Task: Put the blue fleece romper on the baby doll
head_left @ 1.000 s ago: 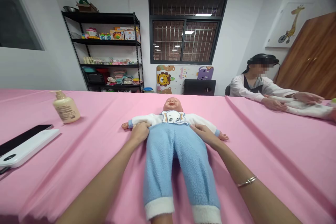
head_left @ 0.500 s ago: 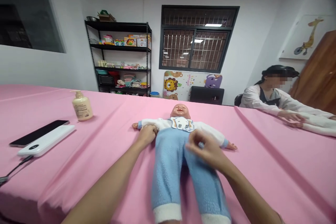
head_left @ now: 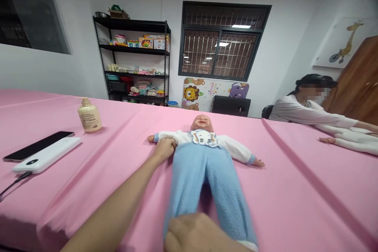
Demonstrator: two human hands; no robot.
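A baby doll (head_left: 202,124) lies on its back on the pink cover, arms spread. It wears a white top with an animal-face bib (head_left: 204,138) and light blue fleece trousers (head_left: 227,181). My left hand (head_left: 165,149) is closed against the doll's side, just below the sleeve on the left of the view; its fingertips are hidden. Low in the view, my right hand (head_left: 195,231), slightly blurred, is closed over the lower trouser leg on the left and covers its cuff. The other leg lies free beside it.
On the left stand a pump bottle (head_left: 89,117), a dark phone (head_left: 39,145) and a white power bank (head_left: 49,155) with a cable. A co-worker (head_left: 307,106) sits at the right, reaching toward another doll (head_left: 354,139). Shelves (head_left: 132,49) stand behind the pink-covered table (head_left: 283,189).
My right hand has moved from above the doll's thigh down to the lower trouser leg on the left. My left hand stays at the doll's side. The co-worker's arms have shifted right.
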